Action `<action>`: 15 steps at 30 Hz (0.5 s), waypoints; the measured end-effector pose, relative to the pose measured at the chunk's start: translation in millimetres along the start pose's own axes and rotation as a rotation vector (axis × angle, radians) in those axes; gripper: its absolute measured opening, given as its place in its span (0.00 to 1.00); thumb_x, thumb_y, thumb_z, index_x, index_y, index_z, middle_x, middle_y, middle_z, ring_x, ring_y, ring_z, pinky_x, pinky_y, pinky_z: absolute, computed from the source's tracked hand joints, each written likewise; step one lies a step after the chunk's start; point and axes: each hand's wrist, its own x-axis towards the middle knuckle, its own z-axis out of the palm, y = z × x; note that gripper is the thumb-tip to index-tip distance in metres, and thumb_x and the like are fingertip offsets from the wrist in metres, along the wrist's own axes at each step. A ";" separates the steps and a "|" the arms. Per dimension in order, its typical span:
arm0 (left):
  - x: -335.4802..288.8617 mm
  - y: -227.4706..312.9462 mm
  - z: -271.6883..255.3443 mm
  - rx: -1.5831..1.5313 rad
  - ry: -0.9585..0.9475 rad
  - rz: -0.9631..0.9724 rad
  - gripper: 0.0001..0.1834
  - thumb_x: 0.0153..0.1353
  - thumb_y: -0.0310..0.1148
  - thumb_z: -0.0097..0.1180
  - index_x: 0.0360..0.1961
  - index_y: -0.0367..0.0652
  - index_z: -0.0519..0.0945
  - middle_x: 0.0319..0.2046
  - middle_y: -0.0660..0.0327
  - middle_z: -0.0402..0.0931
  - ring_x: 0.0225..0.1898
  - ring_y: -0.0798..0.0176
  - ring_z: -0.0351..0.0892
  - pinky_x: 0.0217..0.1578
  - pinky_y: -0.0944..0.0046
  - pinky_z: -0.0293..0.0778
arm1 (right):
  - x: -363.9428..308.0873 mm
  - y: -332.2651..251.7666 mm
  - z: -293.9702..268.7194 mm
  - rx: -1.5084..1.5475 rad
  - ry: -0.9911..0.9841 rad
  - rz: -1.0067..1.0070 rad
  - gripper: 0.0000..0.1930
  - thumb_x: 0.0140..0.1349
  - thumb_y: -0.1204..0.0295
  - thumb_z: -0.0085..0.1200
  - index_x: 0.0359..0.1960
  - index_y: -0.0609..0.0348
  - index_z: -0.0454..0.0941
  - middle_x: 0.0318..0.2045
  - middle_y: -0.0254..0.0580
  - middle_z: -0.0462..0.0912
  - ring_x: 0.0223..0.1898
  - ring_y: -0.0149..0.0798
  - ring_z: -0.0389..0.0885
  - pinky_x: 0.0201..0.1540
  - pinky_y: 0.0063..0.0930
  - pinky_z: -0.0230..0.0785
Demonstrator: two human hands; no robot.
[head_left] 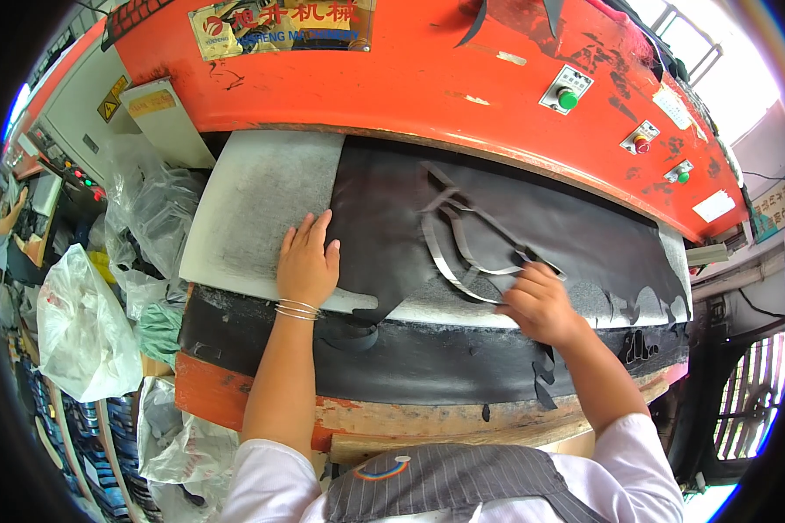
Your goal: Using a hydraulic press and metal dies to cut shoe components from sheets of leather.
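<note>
A black leather-like sheet lies over a worn white cutting board. My left hand rests with fingers outstretched at the sheet's left edge, partly over the bare board; it holds nothing. On the right, my right hand is closed on the near right end of a curved metal cutting die. The die is a set of thin steel strips bent into a shoe-part outline, placed over the sheet. Its far end points away from me. My right fingers hide the part they grip.
Behind the board stands an orange press with a green button and a red button. A dark ledge with leather scraps runs along the near side. Plastic bags hang at the left.
</note>
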 end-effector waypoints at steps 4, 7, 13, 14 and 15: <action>-2.9 -2.1 -2.6 -0.068 0.012 -0.027 0.23 0.62 0.33 0.51 0.58 0.43 0.68 0.55 0.57 0.75 0.64 0.55 0.65 0.65 0.50 0.55 | 46.3 14.7 59.2 0.044 -0.012 -0.131 0.09 0.48 0.68 0.64 0.24 0.54 0.75 0.21 0.33 0.71 0.30 0.38 0.72 0.39 0.33 0.67; -4.7 -4.3 -4.2 -0.079 0.002 -0.039 0.21 0.62 0.33 0.51 0.56 0.43 0.68 0.55 0.57 0.75 0.64 0.54 0.65 0.65 0.49 0.54 | 56.8 23.8 77.2 0.074 -0.043 -0.166 0.09 0.49 0.68 0.63 0.25 0.54 0.75 0.21 0.33 0.72 0.31 0.38 0.73 0.41 0.34 0.68; 6.9 -8.8 0.8 -0.157 -0.022 -0.020 0.23 0.62 0.32 0.50 0.58 0.41 0.65 0.55 0.56 0.75 0.63 0.54 0.66 0.65 0.49 0.53 | 49.0 43.5 93.5 0.102 -0.061 -0.130 0.11 0.46 0.67 0.67 0.29 0.54 0.79 0.30 0.34 0.77 0.40 0.42 0.75 0.60 0.42 0.65; 10.8 -11.8 2.7 -0.207 -0.059 -0.037 0.26 0.61 0.31 0.49 0.61 0.40 0.62 0.55 0.55 0.75 0.62 0.54 0.67 0.65 0.49 0.53 | 48.7 37.5 89.5 0.017 -0.030 -0.031 0.12 0.46 0.65 0.66 0.32 0.51 0.80 0.36 0.34 0.77 0.45 0.43 0.73 0.61 0.46 0.63; 17.4 -17.9 8.0 -0.215 -0.071 -0.037 0.26 0.61 0.31 0.49 0.61 0.40 0.62 0.55 0.55 0.75 0.62 0.54 0.67 0.65 0.49 0.53 | 46.7 33.5 88.2 -0.070 0.000 0.069 0.14 0.46 0.64 0.66 0.36 0.48 0.81 0.43 0.34 0.77 0.51 0.44 0.71 0.63 0.49 0.60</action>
